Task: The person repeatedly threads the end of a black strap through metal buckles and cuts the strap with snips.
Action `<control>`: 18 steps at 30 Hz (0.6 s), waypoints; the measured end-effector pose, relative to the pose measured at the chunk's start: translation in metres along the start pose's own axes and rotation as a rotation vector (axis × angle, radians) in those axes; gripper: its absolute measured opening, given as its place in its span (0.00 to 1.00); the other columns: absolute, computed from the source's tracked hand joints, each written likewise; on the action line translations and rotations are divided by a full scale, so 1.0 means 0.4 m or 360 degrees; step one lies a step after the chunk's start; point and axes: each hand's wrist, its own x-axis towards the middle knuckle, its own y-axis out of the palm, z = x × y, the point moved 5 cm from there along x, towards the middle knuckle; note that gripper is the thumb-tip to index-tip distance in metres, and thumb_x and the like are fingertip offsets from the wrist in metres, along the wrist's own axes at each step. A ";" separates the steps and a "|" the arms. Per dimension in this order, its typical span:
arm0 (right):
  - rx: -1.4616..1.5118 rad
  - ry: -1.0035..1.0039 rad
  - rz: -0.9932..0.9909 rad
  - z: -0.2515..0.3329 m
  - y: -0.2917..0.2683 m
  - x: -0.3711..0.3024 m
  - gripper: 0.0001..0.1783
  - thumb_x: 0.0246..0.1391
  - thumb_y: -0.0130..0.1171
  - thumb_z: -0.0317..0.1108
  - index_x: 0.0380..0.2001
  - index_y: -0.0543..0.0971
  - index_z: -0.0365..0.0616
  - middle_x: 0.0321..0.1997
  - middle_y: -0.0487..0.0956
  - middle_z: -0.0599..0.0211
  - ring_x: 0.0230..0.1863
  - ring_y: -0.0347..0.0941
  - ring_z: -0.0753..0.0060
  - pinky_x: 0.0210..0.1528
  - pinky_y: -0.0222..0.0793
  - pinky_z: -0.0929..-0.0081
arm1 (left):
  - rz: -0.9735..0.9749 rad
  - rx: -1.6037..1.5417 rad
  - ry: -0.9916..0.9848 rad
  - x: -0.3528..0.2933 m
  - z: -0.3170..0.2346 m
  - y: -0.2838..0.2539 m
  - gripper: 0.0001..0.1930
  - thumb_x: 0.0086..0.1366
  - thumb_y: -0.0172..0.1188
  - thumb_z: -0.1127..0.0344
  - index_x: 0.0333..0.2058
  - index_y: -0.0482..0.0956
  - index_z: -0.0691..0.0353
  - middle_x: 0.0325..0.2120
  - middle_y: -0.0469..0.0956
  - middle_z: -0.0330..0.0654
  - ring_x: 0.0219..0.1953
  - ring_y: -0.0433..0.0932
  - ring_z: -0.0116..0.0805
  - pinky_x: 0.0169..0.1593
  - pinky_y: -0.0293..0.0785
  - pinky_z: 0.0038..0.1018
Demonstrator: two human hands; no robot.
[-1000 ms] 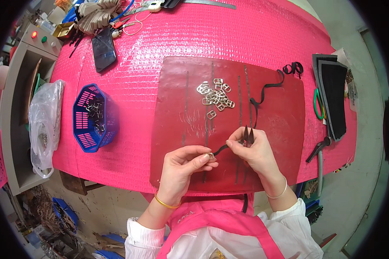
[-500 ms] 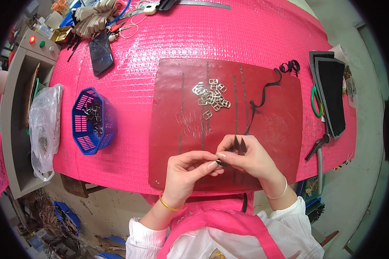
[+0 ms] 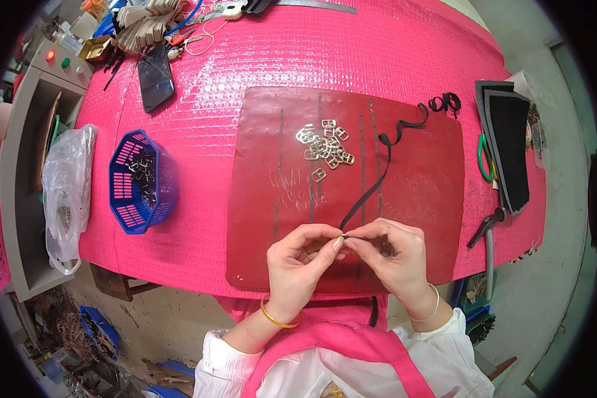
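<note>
My left hand (image 3: 300,262) and my right hand (image 3: 399,260) meet at the fingertips over the red mat's near part. Both are closed in a pinch on a narrow black strap (image 3: 361,203). From there the strap runs away from me and curls over the mat's far right edge. A small shiny bit shows between the fingertips, too covered to make out. Something dark, possibly small snips, lies within my right palm, mostly hidden by the fingers. Beyond my hands lies a loose pile of silver metal buckles (image 3: 330,147), with one single buckle (image 3: 318,175) nearest me.
The red mat (image 3: 418,192) rests on a pink-covered table (image 3: 209,152). To the left stand a blue plastic basket (image 3: 166,192) of small dark metal pieces and a clear plastic bag (image 3: 68,186). A phone (image 3: 156,79) is far left; black sheets (image 3: 505,146) and green-handled scissors (image 3: 485,157) are right.
The strap has been drawn towards me and now reaches my fingertips. My right hand has turned, and the two dark pointed blades that stuck up from it no longer show.
</note>
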 end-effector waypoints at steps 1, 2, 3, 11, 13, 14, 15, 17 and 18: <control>-0.0103 -0.0035 0.0053 0.001 0.001 0.002 0.04 0.40 0.61 0.21 0.24 0.77 0.35 0.20 0.76 0.66 0.19 0.68 0.85 0.19 0.58 0.88 | 0.0027 0.0274 0.0122 0.004 -0.004 -0.002 0.08 0.56 0.54 0.79 0.36 0.73 0.71 0.31 0.76 0.45 0.32 0.77 0.28 0.37 0.75 0.20; -0.0212 -0.0066 0.0100 0.002 -0.002 0.003 0.04 0.40 0.60 0.21 0.24 0.77 0.35 0.20 0.76 0.66 0.20 0.69 0.84 0.19 0.60 0.88 | 0.0062 0.0545 0.0241 0.009 -0.011 0.001 0.09 0.55 0.55 0.78 0.36 0.73 0.70 0.31 0.76 0.45 0.32 0.77 0.29 0.36 0.74 0.20; -0.0219 -0.0063 0.0095 0.000 -0.009 0.004 0.04 0.40 0.60 0.21 0.24 0.77 0.35 0.20 0.76 0.66 0.20 0.69 0.84 0.19 0.60 0.88 | 0.0069 0.0539 0.0239 0.021 -0.021 0.003 0.09 0.55 0.55 0.78 0.36 0.73 0.70 0.31 0.76 0.45 0.32 0.77 0.29 0.36 0.74 0.20; -0.0528 -0.0370 0.0311 0.023 -0.027 0.023 0.10 0.37 0.57 0.17 0.28 0.75 0.38 0.22 0.74 0.62 0.22 0.73 0.65 0.22 0.67 0.75 | 0.0448 0.1006 0.0262 0.052 -0.045 0.029 0.03 0.54 0.57 0.76 0.27 0.77 0.71 0.18 0.75 0.42 0.16 0.75 0.26 0.19 0.69 0.19; -0.0622 -0.0411 0.0341 0.021 -0.031 0.026 0.13 0.34 0.55 0.16 0.28 0.74 0.38 0.23 0.73 0.63 0.23 0.72 0.65 0.22 0.68 0.74 | 0.0336 0.0950 0.0216 0.052 -0.041 0.024 0.04 0.53 0.58 0.75 0.26 0.77 0.70 0.16 0.75 0.43 0.14 0.74 0.26 0.17 0.68 0.20; -0.0702 -0.0457 0.0363 0.025 -0.032 0.028 0.15 0.31 0.55 0.15 0.28 0.74 0.39 0.23 0.72 0.63 0.23 0.72 0.64 0.23 0.68 0.73 | 0.0313 0.0975 0.0225 0.052 -0.045 0.024 0.04 0.53 0.58 0.74 0.26 0.77 0.70 0.16 0.75 0.43 0.14 0.74 0.26 0.17 0.67 0.19; -0.0781 -0.0503 0.0385 0.027 -0.031 0.030 0.17 0.28 0.54 0.14 0.28 0.73 0.39 0.23 0.71 0.64 0.23 0.71 0.64 0.23 0.68 0.72 | 0.0289 0.1000 0.0234 0.052 -0.049 0.024 0.04 0.53 0.58 0.74 0.25 0.78 0.70 0.15 0.75 0.42 0.14 0.74 0.25 0.16 0.67 0.19; -0.0803 -0.0538 0.0329 0.031 -0.030 0.035 0.13 0.32 0.56 0.15 0.26 0.74 0.39 0.20 0.70 0.65 0.19 0.70 0.68 0.19 0.64 0.75 | 0.0271 0.0994 0.0190 0.053 -0.053 0.024 0.04 0.53 0.58 0.74 0.25 0.78 0.70 0.15 0.75 0.42 0.13 0.74 0.25 0.16 0.66 0.18; -0.0827 -0.0573 0.0267 0.034 -0.031 0.037 0.09 0.35 0.59 0.17 0.25 0.75 0.40 0.17 0.69 0.65 0.16 0.68 0.72 0.15 0.60 0.77 | 0.0260 0.0990 0.0149 0.055 -0.052 0.022 0.04 0.54 0.58 0.74 0.26 0.78 0.70 0.15 0.75 0.42 0.13 0.73 0.25 0.16 0.66 0.18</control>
